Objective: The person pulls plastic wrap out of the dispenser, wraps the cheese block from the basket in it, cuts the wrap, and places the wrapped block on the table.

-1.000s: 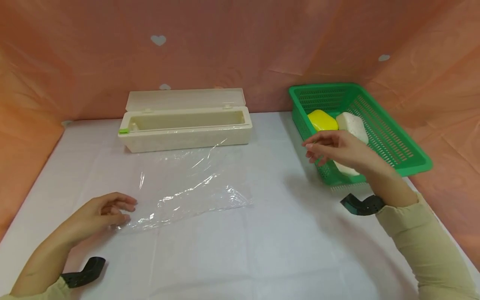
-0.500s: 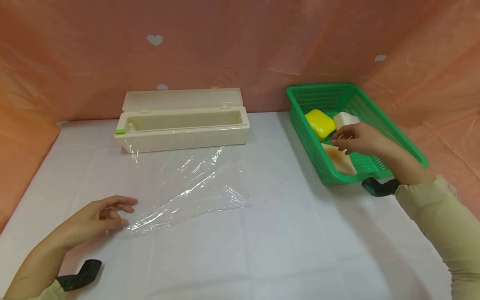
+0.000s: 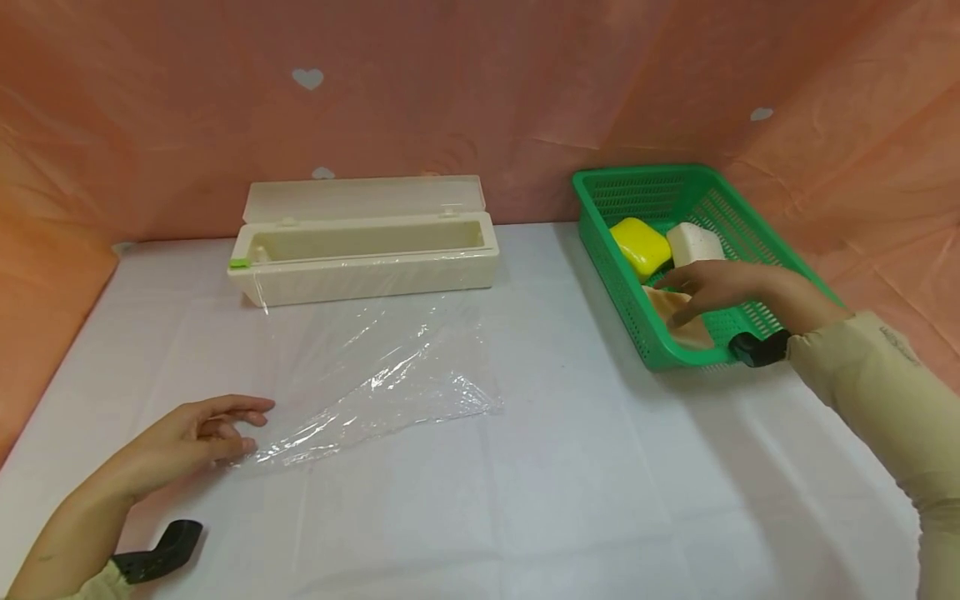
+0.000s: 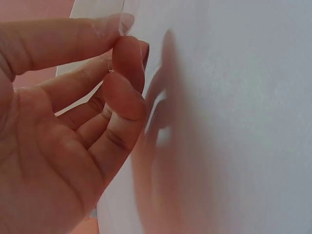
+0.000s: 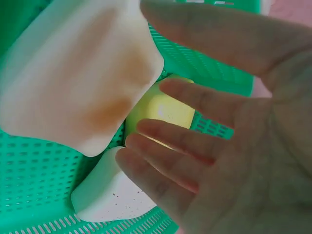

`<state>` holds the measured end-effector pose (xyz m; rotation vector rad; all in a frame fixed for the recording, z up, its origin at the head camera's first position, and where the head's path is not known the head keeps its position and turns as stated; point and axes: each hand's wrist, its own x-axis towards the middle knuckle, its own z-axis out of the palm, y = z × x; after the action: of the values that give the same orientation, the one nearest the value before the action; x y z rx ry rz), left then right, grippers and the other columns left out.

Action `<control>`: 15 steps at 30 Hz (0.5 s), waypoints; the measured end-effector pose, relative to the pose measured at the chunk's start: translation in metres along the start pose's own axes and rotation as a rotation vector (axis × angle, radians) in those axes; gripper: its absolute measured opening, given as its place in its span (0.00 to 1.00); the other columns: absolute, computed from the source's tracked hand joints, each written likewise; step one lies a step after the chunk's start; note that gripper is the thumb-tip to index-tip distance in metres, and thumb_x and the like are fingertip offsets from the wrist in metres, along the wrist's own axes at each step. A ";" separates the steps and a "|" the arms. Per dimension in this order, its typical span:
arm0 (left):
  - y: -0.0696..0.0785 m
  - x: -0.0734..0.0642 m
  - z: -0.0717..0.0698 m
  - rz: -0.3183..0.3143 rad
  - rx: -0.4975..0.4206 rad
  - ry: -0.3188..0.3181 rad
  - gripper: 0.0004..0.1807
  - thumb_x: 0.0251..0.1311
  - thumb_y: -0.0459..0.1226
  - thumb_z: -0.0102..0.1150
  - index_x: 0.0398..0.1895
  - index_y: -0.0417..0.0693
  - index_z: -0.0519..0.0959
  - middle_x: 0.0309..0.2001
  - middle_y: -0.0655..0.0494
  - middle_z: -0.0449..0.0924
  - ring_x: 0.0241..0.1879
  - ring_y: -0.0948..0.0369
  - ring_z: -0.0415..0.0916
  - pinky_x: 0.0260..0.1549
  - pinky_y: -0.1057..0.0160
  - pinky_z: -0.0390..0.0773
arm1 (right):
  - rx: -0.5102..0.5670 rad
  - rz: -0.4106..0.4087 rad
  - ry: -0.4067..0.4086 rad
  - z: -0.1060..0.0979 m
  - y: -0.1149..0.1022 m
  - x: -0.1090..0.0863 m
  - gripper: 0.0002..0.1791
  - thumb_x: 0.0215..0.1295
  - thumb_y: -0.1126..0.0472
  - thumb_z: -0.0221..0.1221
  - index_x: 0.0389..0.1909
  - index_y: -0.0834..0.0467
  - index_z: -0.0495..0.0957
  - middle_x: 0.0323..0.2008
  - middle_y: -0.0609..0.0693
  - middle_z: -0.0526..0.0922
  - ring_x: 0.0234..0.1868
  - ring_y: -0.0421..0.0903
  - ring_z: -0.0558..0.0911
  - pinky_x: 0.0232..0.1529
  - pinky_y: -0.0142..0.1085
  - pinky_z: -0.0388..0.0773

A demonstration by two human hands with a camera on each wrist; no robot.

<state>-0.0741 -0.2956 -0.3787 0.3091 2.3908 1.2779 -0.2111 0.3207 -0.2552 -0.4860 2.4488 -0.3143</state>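
My left hand (image 3: 187, 433) pinches the near left corner of a sheet of clear cling film (image 3: 405, 367) between thumb and fingers. The sheet runs back to an off-white cling film dispenser (image 3: 375, 283) with its lid up. My right hand (image 3: 723, 287) reaches into a green basket (image 3: 611, 275), fingers spread above a pale tan piece (image 5: 83, 83) resembling a bread slice. Whether the right thumb touches this piece, I cannot tell. Behind it lie a glossy yellow rounded block (image 3: 640, 246) and a white speckled block (image 5: 112, 190).
A green tab (image 3: 240, 263) sits at the dispenser's left end. The white-covered table (image 3: 555, 467) meets an orange-pink cloth backdrop (image 3: 525, 92) at the back and sides. The basket's raised walls surround the right hand.
My right hand has moved right from over the basket's left side, then down towards the tan piece. The left hand stays at the film's corner, nearly still.
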 end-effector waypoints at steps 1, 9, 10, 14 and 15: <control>0.000 0.000 0.000 -0.002 0.001 0.001 0.25 0.61 0.31 0.60 0.61 0.33 0.69 0.43 0.72 0.77 0.29 0.64 0.75 0.26 0.69 0.75 | 0.007 -0.006 -0.015 -0.001 0.000 0.002 0.37 0.59 0.59 0.65 0.64 0.72 0.63 0.64 0.73 0.64 0.63 0.74 0.65 0.57 0.60 0.70; -0.003 -0.001 -0.001 -0.004 -0.016 -0.004 0.24 0.61 0.32 0.59 0.61 0.36 0.69 0.43 0.76 0.76 0.30 0.65 0.76 0.27 0.69 0.75 | 0.053 0.015 -0.138 -0.007 0.005 0.014 0.45 0.61 0.56 0.63 0.71 0.70 0.51 0.67 0.77 0.55 0.67 0.73 0.57 0.61 0.61 0.64; -0.003 0.000 -0.001 -0.002 -0.012 -0.004 0.25 0.62 0.32 0.59 0.61 0.35 0.69 0.43 0.76 0.76 0.30 0.65 0.76 0.27 0.69 0.75 | 0.050 0.016 -0.140 -0.007 0.006 0.015 0.44 0.62 0.55 0.62 0.71 0.71 0.51 0.66 0.77 0.56 0.66 0.73 0.58 0.60 0.61 0.65; -0.001 0.000 -0.002 -0.012 0.003 -0.001 0.25 0.62 0.32 0.59 0.62 0.34 0.68 0.43 0.75 0.76 0.31 0.65 0.76 0.27 0.69 0.76 | -0.010 0.030 -0.079 -0.008 0.006 0.015 0.42 0.61 0.53 0.63 0.69 0.70 0.57 0.56 0.75 0.70 0.57 0.68 0.71 0.53 0.53 0.73; -0.002 0.000 -0.002 -0.007 0.003 0.002 0.25 0.62 0.32 0.59 0.61 0.34 0.68 0.43 0.74 0.76 0.30 0.65 0.76 0.27 0.69 0.76 | -0.030 0.041 -0.053 -0.008 0.006 0.015 0.41 0.60 0.52 0.63 0.68 0.69 0.60 0.52 0.72 0.73 0.52 0.64 0.74 0.50 0.49 0.74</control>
<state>-0.0749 -0.2978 -0.3791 0.2999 2.3934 1.2717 -0.2292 0.3207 -0.2588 -0.4502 2.4113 -0.2450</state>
